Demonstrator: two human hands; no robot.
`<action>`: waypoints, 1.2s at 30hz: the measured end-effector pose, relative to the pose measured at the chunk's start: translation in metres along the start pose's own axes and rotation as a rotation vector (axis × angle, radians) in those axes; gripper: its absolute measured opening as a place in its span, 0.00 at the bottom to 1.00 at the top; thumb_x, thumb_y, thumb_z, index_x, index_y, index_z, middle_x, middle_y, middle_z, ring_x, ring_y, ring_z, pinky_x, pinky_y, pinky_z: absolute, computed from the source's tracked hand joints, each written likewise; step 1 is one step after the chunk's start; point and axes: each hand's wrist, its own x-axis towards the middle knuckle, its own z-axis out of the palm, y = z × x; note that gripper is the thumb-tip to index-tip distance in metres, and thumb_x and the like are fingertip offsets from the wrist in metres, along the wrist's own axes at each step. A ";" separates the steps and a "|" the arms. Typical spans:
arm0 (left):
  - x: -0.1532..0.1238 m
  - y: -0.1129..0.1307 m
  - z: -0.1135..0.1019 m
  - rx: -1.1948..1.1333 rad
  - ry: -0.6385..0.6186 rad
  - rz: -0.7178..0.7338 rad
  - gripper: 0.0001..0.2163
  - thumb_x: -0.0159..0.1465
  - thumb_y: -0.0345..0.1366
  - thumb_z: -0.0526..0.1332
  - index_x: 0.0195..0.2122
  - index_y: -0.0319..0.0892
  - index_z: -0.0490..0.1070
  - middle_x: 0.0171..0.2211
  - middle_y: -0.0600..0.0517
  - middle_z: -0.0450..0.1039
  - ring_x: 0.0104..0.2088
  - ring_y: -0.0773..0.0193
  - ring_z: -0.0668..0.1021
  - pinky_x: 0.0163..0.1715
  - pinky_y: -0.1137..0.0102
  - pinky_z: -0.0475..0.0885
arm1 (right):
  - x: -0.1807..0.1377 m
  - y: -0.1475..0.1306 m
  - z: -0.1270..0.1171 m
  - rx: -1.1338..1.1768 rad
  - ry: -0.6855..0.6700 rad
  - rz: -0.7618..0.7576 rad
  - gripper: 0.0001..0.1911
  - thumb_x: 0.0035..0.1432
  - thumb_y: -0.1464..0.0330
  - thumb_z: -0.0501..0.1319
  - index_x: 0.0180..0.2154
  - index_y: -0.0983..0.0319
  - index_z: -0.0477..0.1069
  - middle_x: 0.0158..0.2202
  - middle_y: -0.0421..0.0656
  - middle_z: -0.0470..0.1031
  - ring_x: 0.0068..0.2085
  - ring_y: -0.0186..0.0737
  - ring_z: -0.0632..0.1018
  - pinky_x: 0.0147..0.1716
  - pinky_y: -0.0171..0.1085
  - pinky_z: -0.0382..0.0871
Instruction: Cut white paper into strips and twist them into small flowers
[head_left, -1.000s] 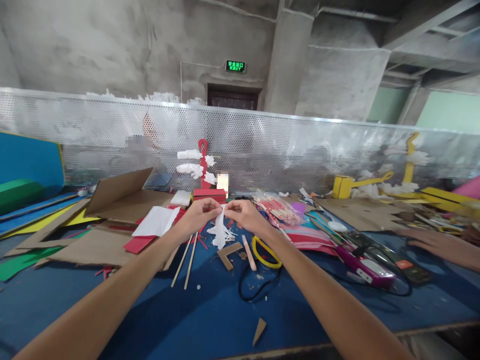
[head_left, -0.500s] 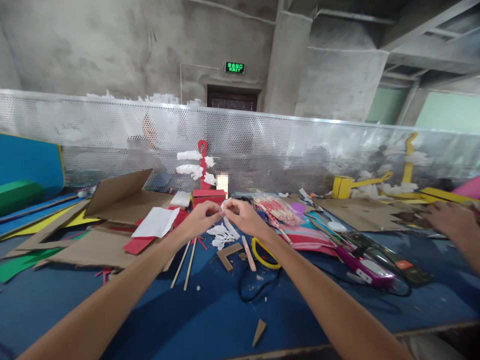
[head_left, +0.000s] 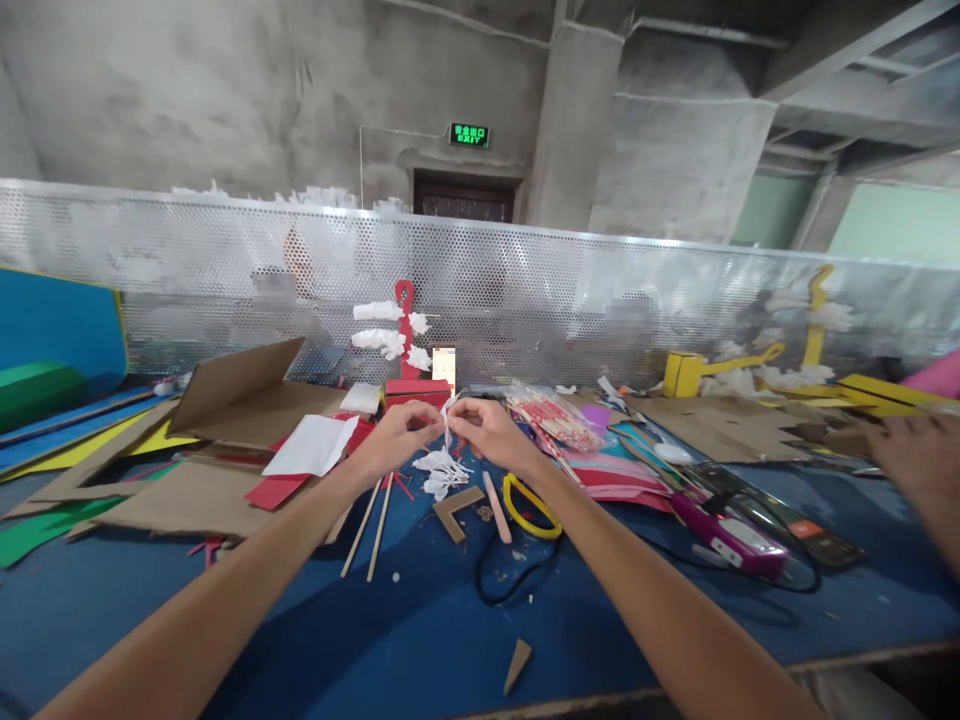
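Observation:
My left hand (head_left: 409,432) and my right hand (head_left: 484,430) meet over the middle of the table. Between their fingertips they pinch a thin strip of white paper (head_left: 448,440), which looks twisted and hangs down. Just below lies a small heap of twisted white paper pieces (head_left: 441,474). Behind my hands stands a red cardboard stand (head_left: 406,310) on a red box base, with white paper tufts (head_left: 377,340) on its sides. A lit phone screen (head_left: 444,368) leans beside it.
Yellow-handled scissors (head_left: 531,508), a cardboard corner piece (head_left: 455,515) and wooden sticks (head_left: 379,530) lie near my forearms. At left are cardboard sheets (head_left: 195,490). To the right lie a purple device (head_left: 731,537) with a black cable and another person's hand (head_left: 911,460).
The white strip between my fingers has gone from flat and slanting to narrower and hanging more upright. My hands stay in place. The other person's hand has shifted slightly right.

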 end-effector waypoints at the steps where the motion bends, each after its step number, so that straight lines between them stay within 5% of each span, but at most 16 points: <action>1: 0.000 -0.001 0.000 -0.029 -0.005 -0.006 0.09 0.60 0.40 0.59 0.32 0.39 0.72 0.33 0.50 0.73 0.33 0.63 0.74 0.35 0.70 0.70 | 0.000 0.000 0.000 0.011 -0.008 0.009 0.09 0.57 0.63 0.57 0.32 0.63 0.68 0.21 0.37 0.65 0.18 0.27 0.64 0.17 0.29 0.58; 12: 0.001 -0.001 -0.001 -0.048 -0.020 0.028 0.07 0.58 0.38 0.60 0.31 0.40 0.72 0.31 0.51 0.73 0.33 0.64 0.73 0.35 0.70 0.69 | 0.000 -0.005 0.000 0.034 0.013 0.031 0.08 0.56 0.64 0.58 0.32 0.63 0.68 0.21 0.38 0.66 0.19 0.27 0.65 0.16 0.28 0.57; 25: -0.005 0.011 0.000 0.171 -0.087 0.058 0.05 0.57 0.31 0.56 0.29 0.41 0.72 0.33 0.51 0.72 0.36 0.62 0.74 0.39 0.68 0.69 | 0.003 0.007 -0.001 -0.180 0.042 -0.094 0.07 0.53 0.68 0.58 0.32 0.64 0.72 0.29 0.43 0.74 0.29 0.35 0.73 0.31 0.34 0.66; 36: -0.005 0.016 0.002 0.254 -0.080 0.059 0.13 0.63 0.43 0.53 0.30 0.40 0.72 0.31 0.51 0.71 0.33 0.62 0.73 0.34 0.70 0.67 | 0.000 0.007 0.000 -0.190 -0.036 -0.043 0.07 0.57 0.68 0.54 0.34 0.63 0.68 0.27 0.42 0.72 0.25 0.33 0.72 0.26 0.33 0.64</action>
